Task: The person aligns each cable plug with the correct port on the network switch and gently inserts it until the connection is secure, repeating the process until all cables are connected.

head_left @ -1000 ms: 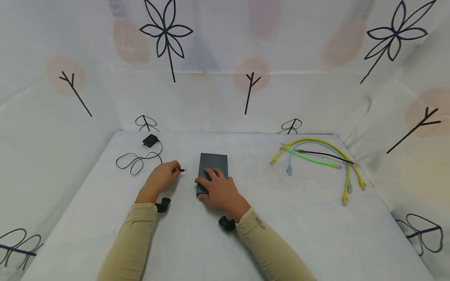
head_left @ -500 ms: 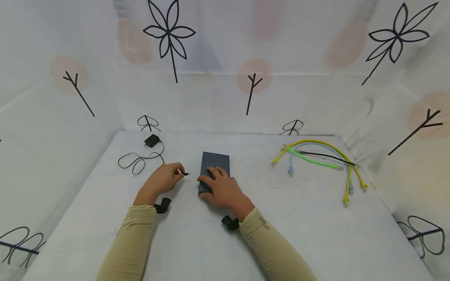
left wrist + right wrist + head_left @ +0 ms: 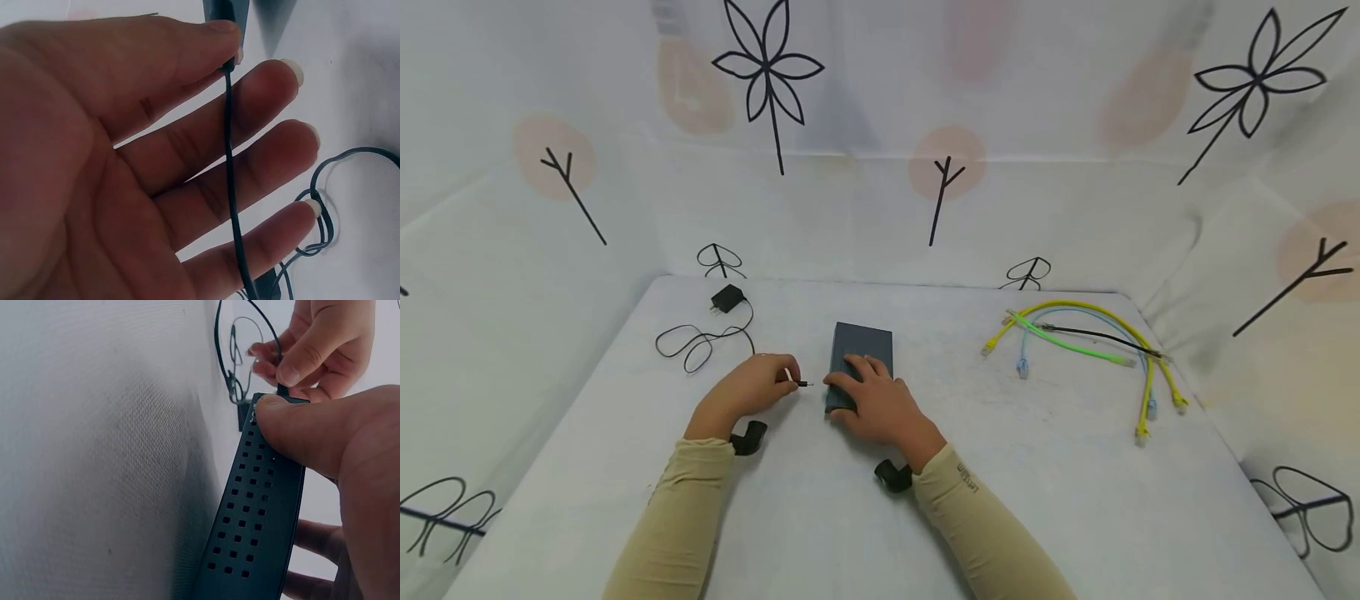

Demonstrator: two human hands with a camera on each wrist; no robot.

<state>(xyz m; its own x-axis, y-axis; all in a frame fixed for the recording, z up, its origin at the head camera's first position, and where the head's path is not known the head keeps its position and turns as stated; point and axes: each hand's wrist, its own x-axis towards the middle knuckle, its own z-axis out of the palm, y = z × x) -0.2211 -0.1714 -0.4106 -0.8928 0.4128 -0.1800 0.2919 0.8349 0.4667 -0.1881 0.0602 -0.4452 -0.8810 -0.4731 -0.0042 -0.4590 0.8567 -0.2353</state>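
My left hand [image 3: 752,390] pinches the black barrel plug [image 3: 805,383] of a power adapter between thumb and forefinger. In the left wrist view its thin cord [image 3: 230,156] runs down across the other spread fingers. To the right is a dark grey network switch [image 3: 863,340], its side pierced by rows of square vent holes [image 3: 240,512]. My right hand [image 3: 876,404] grips it, fingers over the top and thumb on the vented side. The plug's metal tip points at the switch's left side, a small gap apart in the head view. Whatever sockets that side has are hidden.
The black power adapter [image 3: 727,298] stands at the back left, its looped cord [image 3: 700,337] lying beside it. Yellow [image 3: 1075,303], light blue [image 3: 1022,367], green [image 3: 1078,347] and black [image 3: 1093,331] network cables lie at the right of the white table [image 3: 1000,500].
My left hand has moved right and a little nearer to me with the plug, narrowing the gap to the switch. The right hand keeps its hold, and the head view has shifted slightly.
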